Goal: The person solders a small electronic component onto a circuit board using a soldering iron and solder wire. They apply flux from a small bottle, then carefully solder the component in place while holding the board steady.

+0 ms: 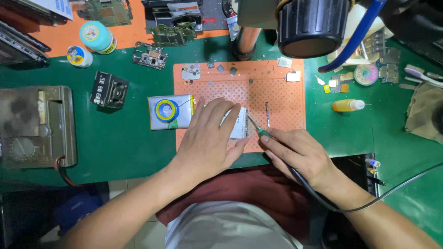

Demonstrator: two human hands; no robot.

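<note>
Two hands work over the orange perforated mat [281, 99]. Left hand [210, 138] lies flat, fingers spread, pressing a small silver device [240, 123] at the mat's front edge. Right hand [300, 154], just beside it, grips a corded soldering iron [258, 129], tip touching the device's right edge.

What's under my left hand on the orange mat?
The left hand lies flat on a pale, flat rectangular piece on the orange mat. Only its right edge shows; the rest is covered, so its kind is unclear. The soldering iron tip meets that edge.
</note>
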